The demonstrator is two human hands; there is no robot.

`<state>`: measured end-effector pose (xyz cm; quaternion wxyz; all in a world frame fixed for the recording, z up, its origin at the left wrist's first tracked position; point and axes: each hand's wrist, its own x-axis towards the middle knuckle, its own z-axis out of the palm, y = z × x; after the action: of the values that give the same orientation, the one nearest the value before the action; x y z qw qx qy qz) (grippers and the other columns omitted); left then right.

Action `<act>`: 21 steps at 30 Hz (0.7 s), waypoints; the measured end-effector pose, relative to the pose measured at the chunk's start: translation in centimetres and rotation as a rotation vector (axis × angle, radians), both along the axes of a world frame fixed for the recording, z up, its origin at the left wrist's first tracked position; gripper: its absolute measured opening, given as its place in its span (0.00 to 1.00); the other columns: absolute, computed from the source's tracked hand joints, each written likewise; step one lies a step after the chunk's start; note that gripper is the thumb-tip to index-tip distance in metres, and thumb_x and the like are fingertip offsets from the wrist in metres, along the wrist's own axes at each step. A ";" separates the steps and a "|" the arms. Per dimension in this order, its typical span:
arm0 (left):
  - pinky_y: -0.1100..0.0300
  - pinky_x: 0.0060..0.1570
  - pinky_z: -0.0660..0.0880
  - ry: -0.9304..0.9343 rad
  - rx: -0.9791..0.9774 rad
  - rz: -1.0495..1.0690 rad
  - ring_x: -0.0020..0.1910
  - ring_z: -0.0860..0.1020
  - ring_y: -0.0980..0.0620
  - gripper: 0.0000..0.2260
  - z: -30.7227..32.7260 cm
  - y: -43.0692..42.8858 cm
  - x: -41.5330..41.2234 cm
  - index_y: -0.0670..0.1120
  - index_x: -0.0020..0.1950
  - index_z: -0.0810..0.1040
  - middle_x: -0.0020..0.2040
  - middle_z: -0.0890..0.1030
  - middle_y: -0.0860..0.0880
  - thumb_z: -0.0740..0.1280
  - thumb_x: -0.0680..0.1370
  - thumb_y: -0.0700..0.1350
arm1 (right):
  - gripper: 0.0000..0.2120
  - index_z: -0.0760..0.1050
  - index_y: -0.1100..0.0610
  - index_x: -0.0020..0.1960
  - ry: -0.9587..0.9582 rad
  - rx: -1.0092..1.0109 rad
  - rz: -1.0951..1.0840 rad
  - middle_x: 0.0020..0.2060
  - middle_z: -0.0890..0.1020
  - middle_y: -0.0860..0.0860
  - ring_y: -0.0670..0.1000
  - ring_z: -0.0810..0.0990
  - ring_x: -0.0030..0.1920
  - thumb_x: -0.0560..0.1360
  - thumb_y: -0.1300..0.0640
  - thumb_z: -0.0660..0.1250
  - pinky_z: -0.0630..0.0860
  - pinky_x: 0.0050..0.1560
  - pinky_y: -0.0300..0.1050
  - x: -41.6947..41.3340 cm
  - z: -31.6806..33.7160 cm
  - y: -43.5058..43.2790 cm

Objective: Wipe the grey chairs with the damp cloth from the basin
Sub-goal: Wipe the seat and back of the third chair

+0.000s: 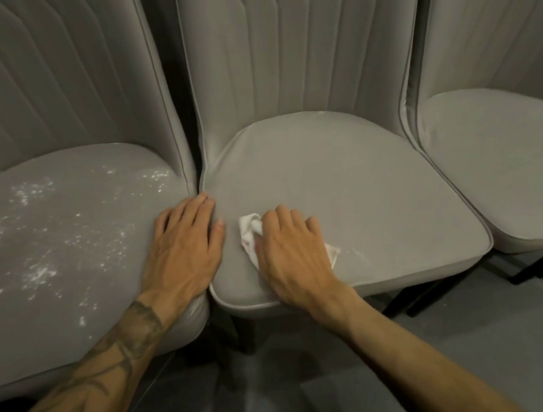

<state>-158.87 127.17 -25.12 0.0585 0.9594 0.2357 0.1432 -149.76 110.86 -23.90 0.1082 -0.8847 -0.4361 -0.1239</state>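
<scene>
While the right hand presses palm-down on a small crumpled white cloth, its fingers curled over the fabric and pinning it to the seat, the left hand lies flat and open, fingers spread, holding nothing. The cloth sits on the front left part of the middle grey upholstered chair seat, with one bunched end showing past the knuckles on the left and a thin corner poking out from under the heel of the hand on the right. A faint pale smear lies on the fabric just beside that corner; whether it is powder or damp sheen is hard to tell at this angle.

The left hand rests on the right edge of the left grey chair seat, fingertips reaching the seam where the two seats touch. Its forearm carries dark tattoo lines. That left seat is scattered with white flecks and specks, thickest toward its middle and back.

Behind the seats rise grey chair backs with vertical stitched channels. A third grey chair seat stands just beside the middle one on the right, its surface plain. Below the seats, black chair legs meet a dull grey floor.
</scene>
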 end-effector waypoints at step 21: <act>0.45 0.70 0.68 -0.049 0.072 -0.021 0.70 0.75 0.43 0.22 -0.5 0.1 0.1 0.43 0.72 0.75 0.73 0.77 0.43 0.55 0.85 0.52 | 0.12 0.70 0.55 0.50 0.016 0.012 0.264 0.45 0.72 0.54 0.57 0.69 0.43 0.83 0.48 0.55 0.64 0.43 0.54 0.1 -0.5 -3.5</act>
<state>-158.77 127.28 -25.63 0.0310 0.9595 0.2189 0.1745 -149.65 107.39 -24.36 0.1325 -0.8198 -0.5473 -0.1043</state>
